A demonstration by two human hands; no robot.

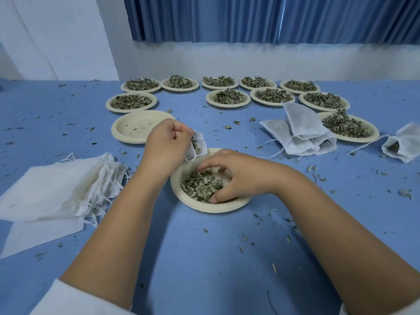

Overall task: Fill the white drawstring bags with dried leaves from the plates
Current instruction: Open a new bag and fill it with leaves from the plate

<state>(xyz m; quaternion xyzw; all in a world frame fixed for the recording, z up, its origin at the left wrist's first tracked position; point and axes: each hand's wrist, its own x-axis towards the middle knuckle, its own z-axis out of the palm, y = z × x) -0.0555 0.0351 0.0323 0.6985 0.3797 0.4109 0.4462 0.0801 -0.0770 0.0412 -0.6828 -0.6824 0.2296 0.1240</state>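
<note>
**While the left hand (167, 142) holds a bag, the right hand (236, 176) is in the leaves**

Where the near plate (211, 206) sits at the middle of the bench (204, 258), it holds a loose heap of dried leaves (200, 185). The right hand's fingers curl down round a clump of them, thumb at the near side. Just beyond the plate's far rim, the left hand pinches the mouth of a small white drawstring bag (198, 145), and green leaf shows inside it. Behind that stands a stack of empty plates (136, 127), with only crumbs in the top one. Further back, two rough rows of filled plates (228, 105) carry heaps of the same leaves. At the left lies a pile of flat empty bags (56, 189), strings trailing. At the right a cluster of plumper bags (300, 130) lies just beside a filled plate.

The bench is blue and strewn with leaf scraps. Behind it runs a white wall (227, 62) under a pleated blue curtain (250, 19).

One more bag (404, 144) is cut off by the right edge, with leaf showing at its mouth. The left hand's fingers partly hide the held bag.
</note>
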